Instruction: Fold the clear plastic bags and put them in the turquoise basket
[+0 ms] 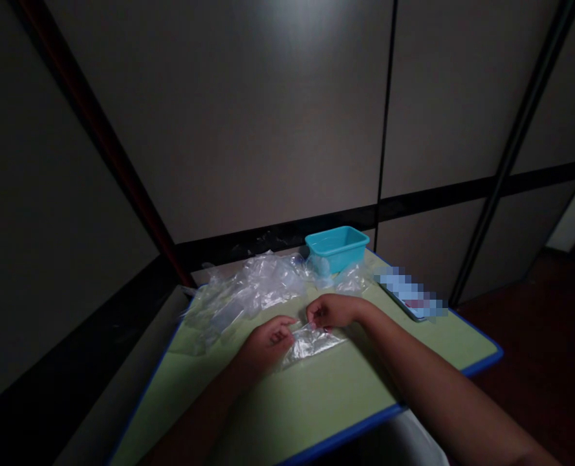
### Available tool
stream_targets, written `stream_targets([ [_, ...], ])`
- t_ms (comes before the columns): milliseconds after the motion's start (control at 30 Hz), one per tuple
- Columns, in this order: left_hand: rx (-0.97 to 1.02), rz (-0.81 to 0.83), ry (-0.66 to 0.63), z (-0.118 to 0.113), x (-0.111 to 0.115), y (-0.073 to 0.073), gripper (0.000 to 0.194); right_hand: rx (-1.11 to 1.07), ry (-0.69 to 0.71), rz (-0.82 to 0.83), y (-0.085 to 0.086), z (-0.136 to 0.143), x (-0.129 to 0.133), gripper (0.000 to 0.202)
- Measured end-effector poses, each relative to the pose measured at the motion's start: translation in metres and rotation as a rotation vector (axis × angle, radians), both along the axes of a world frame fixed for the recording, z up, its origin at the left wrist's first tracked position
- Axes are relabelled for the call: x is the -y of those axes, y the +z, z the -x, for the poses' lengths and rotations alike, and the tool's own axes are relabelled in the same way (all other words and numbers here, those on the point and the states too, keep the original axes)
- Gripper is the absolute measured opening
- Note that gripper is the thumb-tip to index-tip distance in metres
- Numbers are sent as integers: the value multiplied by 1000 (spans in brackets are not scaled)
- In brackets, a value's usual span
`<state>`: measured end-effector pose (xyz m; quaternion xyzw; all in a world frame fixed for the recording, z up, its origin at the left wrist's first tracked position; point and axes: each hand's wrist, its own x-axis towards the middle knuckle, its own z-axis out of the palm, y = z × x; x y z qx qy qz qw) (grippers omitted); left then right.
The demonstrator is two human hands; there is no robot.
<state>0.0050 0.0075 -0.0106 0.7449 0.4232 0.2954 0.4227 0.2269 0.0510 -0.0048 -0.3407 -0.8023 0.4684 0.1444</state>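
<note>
A clear plastic bag (pixel 311 343) lies stretched between my two hands, low over the table. My left hand (pixel 270 340) pinches its left edge, with thumb and fingers curled in. On the other side, my right hand (pixel 333 310) has bent fingertips closed on the bag's upper right edge. Beyond my hands, a crumpled heap of clear plastic bags (pixel 272 278) spreads over the far left of the table, and more clear plastic (pixel 352 278) lies in front of a turquoise bin.
The light green table (pixel 316 414) has a blue edge. At its back stands the turquoise bin (pixel 343 259). A phone-like flat object (pixel 408 298), partly blurred out, lies at the right. Cabinet panels (pixel 268 129) rise close behind the table.
</note>
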Motion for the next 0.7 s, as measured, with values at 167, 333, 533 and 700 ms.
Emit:
stream_targets([
  [167, -171, -36, 33, 2, 0, -2, 37, 11, -15, -16, 0, 0, -2, 10],
  [333, -256, -43, 96, 5, -1, 0, 42, 62, -54, 18, 0, 1, -1, 12],
  [533, -296, -13, 115, 15, -4, 12, 32, 108, -72, -43, 1, 1, -1, 17],
  [700, -249, 65, 98, 24, -12, 13, 34, 130, -73, -77, 3, 2, 1, 16],
])
